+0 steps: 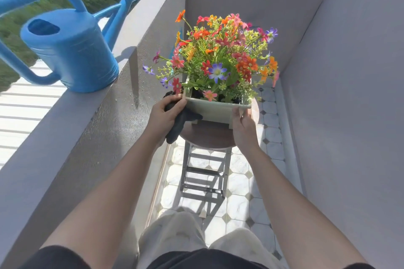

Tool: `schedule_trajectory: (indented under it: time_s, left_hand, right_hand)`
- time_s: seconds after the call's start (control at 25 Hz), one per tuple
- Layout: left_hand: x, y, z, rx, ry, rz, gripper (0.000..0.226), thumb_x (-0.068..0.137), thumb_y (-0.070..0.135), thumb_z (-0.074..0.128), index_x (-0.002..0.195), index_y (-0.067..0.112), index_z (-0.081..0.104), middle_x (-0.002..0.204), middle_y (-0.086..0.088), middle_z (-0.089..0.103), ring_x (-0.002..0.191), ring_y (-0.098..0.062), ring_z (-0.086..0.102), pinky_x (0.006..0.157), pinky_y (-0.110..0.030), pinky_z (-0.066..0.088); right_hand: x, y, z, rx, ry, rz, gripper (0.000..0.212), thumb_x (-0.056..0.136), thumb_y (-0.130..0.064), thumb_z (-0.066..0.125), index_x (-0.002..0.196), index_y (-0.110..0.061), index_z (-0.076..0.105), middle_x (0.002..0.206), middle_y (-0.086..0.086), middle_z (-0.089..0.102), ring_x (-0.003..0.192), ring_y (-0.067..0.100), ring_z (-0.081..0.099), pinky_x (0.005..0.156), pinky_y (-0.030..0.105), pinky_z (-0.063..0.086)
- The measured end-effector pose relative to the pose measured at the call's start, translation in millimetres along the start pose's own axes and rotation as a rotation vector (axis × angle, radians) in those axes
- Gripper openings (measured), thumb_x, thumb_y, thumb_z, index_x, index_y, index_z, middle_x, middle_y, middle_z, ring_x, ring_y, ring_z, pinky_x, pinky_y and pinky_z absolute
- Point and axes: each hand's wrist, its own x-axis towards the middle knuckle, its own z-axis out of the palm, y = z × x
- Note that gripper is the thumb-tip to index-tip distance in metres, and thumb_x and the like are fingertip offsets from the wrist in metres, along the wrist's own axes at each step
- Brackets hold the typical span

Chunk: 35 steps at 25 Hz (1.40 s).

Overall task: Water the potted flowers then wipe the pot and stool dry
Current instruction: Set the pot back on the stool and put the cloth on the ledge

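A pale green square pot point(211, 110) full of colourful flowers point(220, 54) stands on a round brown stool point(207, 135). My left hand point(162, 116) presses a black cloth point(181, 121) against the pot's left front corner. My right hand point(243, 125) grips the pot's right front corner. A blue watering can point(72, 50) rests upright on the balcony ledge at the left, untouched.
The grey balcony ledge point(91, 120) runs along the left, its inner face wet. Grey walls point(341, 94) close in the back and right. The tiled floor point(240, 192) lies below, with the stool's metal legs point(205, 172) in the middle.
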Motion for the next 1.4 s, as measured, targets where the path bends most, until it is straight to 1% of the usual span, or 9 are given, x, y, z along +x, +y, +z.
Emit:
schedule_trajectory:
  time_s: [0.16,0.24,0.36,0.48,0.8,0.96,1.12,1.28,1.4]
  left_hand:
    - [-33.5,13.8,-24.7,-0.026,0.044,-0.100,0.050,0.080,-0.002,0.065,0.122,0.022,0.056,0.107,0.002,0.057,0.091,-0.018,0.061,0.083,-0.037,0.053]
    - [-52.9,27.7,-41.4,-0.047,0.058,-0.172,0.064,0.078,-0.007,0.064,0.129,0.022,0.040,0.109,-0.001,0.055,0.091,-0.022,0.061,0.080,-0.042,0.052]
    - [-71.1,64.1,-63.3,-0.061,0.101,-0.259,0.047,0.080,0.000,0.062,0.117,0.015,0.038,0.111,-0.017,0.056,0.086,-0.028,0.061,0.072,-0.044,0.051]
    - [-79.4,129.2,-76.9,-0.043,0.056,-0.209,0.022,0.083,0.000,0.055,0.094,0.017,0.047,0.095,-0.014,0.057,0.079,-0.026,0.058,0.070,-0.040,0.049]
    - [-75.2,223.4,-96.2,-0.020,-0.084,-0.004,0.038,0.069,0.012,0.058,0.099,0.035,0.063,0.100,-0.001,0.065,0.089,-0.020,0.065,0.080,-0.038,0.055]
    - [-68.6,218.8,-109.5,-0.121,-0.093,0.038,0.052,0.066,0.006,0.054,0.116,0.020,0.057,0.101,-0.008,0.066,0.090,-0.021,0.065,0.073,-0.032,0.054]
    - [-63.2,232.7,-124.7,0.082,-0.107,0.139,0.045,0.075,0.017,0.072,0.118,0.015,0.058,0.108,-0.004,0.072,0.100,-0.019,0.068,0.082,-0.032,0.055]
    - [-70.9,257.0,-168.7,0.122,-0.165,0.087,0.024,0.082,0.005,0.066,0.104,0.014,0.069,0.100,-0.006,0.075,0.094,-0.022,0.071,0.081,-0.035,0.057]
    - [-66.0,285.4,-218.3,0.295,-0.172,0.036,0.020,0.089,-0.004,0.054,0.098,0.008,0.068,0.081,0.000,0.076,0.078,-0.012,0.072,0.064,-0.020,0.056]
  right_hand:
    - [-66.4,-12.7,23.2,-0.073,-0.018,0.185,0.068,0.094,-0.033,0.045,0.147,-0.004,0.011,0.154,0.014,0.023,0.137,0.028,0.032,0.111,0.035,0.031]
    - [-98.3,-32.0,33.7,-0.117,-0.199,0.190,0.054,0.094,-0.029,0.045,0.141,-0.008,0.030,0.147,0.012,0.038,0.131,0.027,0.041,0.106,0.034,0.036]
    - [-115.6,-92.7,33.2,0.030,-0.317,0.048,0.034,0.096,-0.033,0.041,0.120,-0.015,0.056,0.112,0.003,0.064,0.103,0.020,0.057,0.084,0.028,0.043]
    - [-103.6,-172.9,12.8,0.207,-0.326,-0.046,0.026,0.095,-0.038,0.040,0.097,-0.020,0.059,0.082,-0.008,0.060,0.081,0.010,0.055,0.073,0.027,0.040]
    - [-53.8,-287.3,-19.4,0.327,-0.531,-0.199,0.019,0.086,-0.028,0.062,0.101,-0.018,0.058,0.109,0.008,0.066,0.099,0.022,0.063,0.085,0.034,0.054]
    - [-49.3,-321.1,-17.8,0.141,-0.479,-0.486,0.018,0.080,-0.032,0.066,0.088,-0.017,0.058,0.090,0.000,0.062,0.079,0.018,0.058,0.080,0.038,0.051]
    - [-56.7,-360.4,-17.1,0.120,-0.473,-0.698,0.015,0.084,-0.023,0.065,0.087,-0.017,0.052,0.078,-0.009,0.055,0.069,0.014,0.048,0.069,0.027,0.045]
    - [-55.0,-374.8,-8.2,0.397,-0.414,-0.633,0.025,0.084,-0.017,0.063,0.089,-0.030,0.043,0.081,-0.007,0.056,0.070,0.016,0.047,0.070,0.027,0.043]
    - [-54.1,-366.0,27.1,0.410,-0.488,-0.591,0.024,0.082,-0.016,0.061,0.074,-0.034,0.047,0.080,-0.013,0.056,0.077,0.018,0.054,0.075,0.044,0.052]
